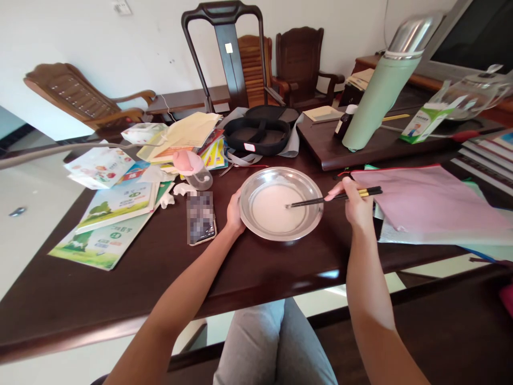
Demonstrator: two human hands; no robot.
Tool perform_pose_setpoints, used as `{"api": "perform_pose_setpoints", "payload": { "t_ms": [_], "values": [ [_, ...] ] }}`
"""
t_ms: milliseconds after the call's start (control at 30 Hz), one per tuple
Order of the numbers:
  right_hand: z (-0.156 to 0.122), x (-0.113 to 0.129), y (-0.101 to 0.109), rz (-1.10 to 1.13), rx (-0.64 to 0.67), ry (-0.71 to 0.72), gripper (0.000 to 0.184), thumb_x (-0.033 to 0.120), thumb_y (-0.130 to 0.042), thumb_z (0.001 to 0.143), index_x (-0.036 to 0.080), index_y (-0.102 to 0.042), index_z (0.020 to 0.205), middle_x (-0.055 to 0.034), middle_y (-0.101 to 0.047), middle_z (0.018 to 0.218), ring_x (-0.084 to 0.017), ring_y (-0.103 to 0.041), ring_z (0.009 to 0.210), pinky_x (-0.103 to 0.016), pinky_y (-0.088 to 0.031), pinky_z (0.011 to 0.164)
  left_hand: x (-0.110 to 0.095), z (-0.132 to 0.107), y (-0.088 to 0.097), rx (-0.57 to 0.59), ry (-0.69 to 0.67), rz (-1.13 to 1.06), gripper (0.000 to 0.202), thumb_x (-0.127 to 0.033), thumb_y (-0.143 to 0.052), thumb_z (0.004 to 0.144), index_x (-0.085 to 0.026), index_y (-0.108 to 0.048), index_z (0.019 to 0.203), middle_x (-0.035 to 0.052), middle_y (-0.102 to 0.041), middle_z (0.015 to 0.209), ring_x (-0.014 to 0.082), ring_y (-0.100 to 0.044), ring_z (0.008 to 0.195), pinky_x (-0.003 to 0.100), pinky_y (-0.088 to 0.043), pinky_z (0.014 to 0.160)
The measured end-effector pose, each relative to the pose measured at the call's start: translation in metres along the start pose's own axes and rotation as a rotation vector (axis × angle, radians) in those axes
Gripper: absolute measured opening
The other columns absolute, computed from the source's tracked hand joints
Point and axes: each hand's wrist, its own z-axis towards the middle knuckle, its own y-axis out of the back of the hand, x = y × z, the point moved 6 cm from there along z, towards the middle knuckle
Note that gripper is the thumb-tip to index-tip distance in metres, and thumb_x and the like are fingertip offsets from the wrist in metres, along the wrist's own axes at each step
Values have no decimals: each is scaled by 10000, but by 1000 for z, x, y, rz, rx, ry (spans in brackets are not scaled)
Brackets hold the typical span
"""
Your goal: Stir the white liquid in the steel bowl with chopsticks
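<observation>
A round metal basin (281,233) stands on the dark table in front of me. White, milky contents (272,211) cover its bottom; whether they are liquid or powder I cannot tell. My left hand (234,213) grips the basin's left rim, its fingers partly hidden behind the metal. In my right hand (355,200) are black chopsticks (312,202) with gold bands near the upper end. They slant left over the right rim, their tips touching the white contents near the middle.
Left of the basin lie a phone (201,219), a pink-lidded cup (192,168) and workbooks (104,230). Behind it sits a black case (256,133). A green thermos (382,96) stands at the back right, a pink zip pouch (425,198) lies at the right.
</observation>
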Motion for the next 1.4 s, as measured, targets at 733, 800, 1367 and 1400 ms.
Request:
{"api": "perform_pose_setpoints", "payload": {
  "t_ms": [733,800,1367,1400],
  "values": [
    [-7,14,-30,-80,350,-32,630,871,-724,964,291,-875,772,-57,-885,825,-299,-855,882,-435,-671,896,-3,-2,-2,2,0,-3,268,-454,-925,763,-232,-783,811,26,-836,849,315,-832,1042,400,-655,993],
    [-4,13,-19,-84,203,-17,648,883,-705,969,301,-853,726,-57,-860,760,-310,-849,855,-455,-673,889,-3,-3,-2,-7,6,-4,280,-460,-929,760,-228,-784,819,24,-831,845,304,-829,1019,396,-652,991],
    [-4,2,-7,52,48,-28,679,872,-705,970,299,-772,613,-58,-751,558,-320,-824,718,-476,-682,794,-3,-2,-1,4,-7,17,308,-482,-925,744,-233,-763,826,19,-844,873,298,-831,1035,384,-653,983],
    [-5,2,-11,66,105,-39,677,870,-709,968,294,-775,617,-60,-752,560,-320,-827,717,-469,-679,773,-3,-2,-1,6,-2,16,304,-481,-923,749,-233,-769,832,20,-847,879,302,-832,1046,387,-653,989]
  ]
}}
